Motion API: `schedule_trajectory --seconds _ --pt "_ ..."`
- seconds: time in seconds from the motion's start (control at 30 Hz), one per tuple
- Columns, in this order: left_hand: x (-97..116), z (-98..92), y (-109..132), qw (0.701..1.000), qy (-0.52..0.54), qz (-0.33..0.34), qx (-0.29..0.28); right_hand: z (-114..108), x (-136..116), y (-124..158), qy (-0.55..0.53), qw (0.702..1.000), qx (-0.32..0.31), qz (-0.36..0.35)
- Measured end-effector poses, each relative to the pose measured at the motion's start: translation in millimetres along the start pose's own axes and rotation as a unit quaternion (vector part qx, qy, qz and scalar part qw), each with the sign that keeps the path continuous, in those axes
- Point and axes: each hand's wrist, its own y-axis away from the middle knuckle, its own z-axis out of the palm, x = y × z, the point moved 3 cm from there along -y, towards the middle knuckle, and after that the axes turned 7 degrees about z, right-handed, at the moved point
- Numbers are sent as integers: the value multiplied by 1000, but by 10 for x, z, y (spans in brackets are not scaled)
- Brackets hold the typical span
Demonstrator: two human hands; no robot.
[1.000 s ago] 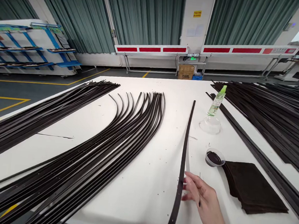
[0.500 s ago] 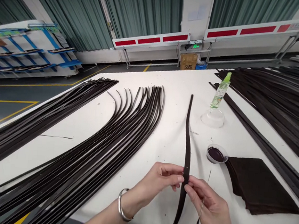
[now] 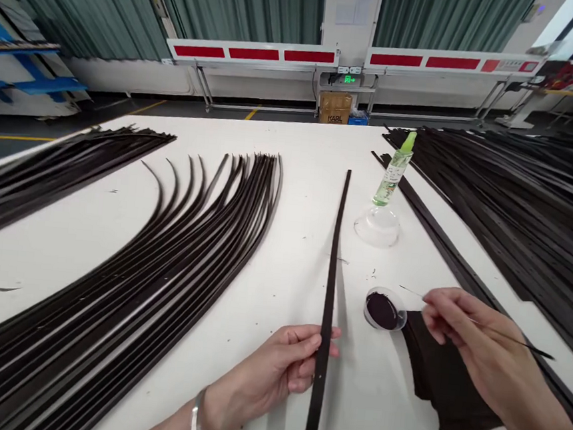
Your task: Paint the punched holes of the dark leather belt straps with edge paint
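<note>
A long dark strip runs upright in the view, pinched between the thumb and fingers of my left hand, which wears a silver bangle. My right hand holds a thin tool with a fine pale tip pointing left and a dark end at the right. That hand is above a stack of dark cloth-like pieces. Left of it, a small clear cup holds dark purple-black liquid. Beyond the cup, a green spray bottle leans above an upturned clear dish.
Many dark strips fan across the white table at left, with another bundle farther left. More strips cover the right side. A cardboard box stands on the floor behind.
My right hand has left the strip and moved right, turning the thin tool nearly level. My left hand still grips the strip. The view has shifted and levelled.
</note>
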Motion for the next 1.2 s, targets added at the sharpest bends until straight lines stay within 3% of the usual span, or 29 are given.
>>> schedule_trajectory --seconds 0.1,0.17,0.33,0.43,0.53,1.0,1.13,1.2 --pt "-34 -48 -1 1000 5 -31 1 101 -18 -90 -12 998 -62 24" --pt "-50 -71 -3 999 7 -45 1 163 -16 -78 53 998 -38 2" --pt "-52 -64 -15 999 24 -17 -15 327 -26 -17 225 961 -5 -161" --pt "-60 -50 -20 999 33 -22 -21 401 -25 -19 261 933 -13 -246" --pt "-58 -49 -22 999 33 -18 -14 436 -15 -32 278 918 -14 -281" --pt "-48 -50 -30 1000 19 -2 -13 469 53 -61 316 904 -16 -287" --pt "-50 -47 -25 999 21 -2 -28 417 15 -36 268 923 2 -275" --pt "-48 -45 -25 999 22 1 -34 352 -17 -11 223 948 30 -226"
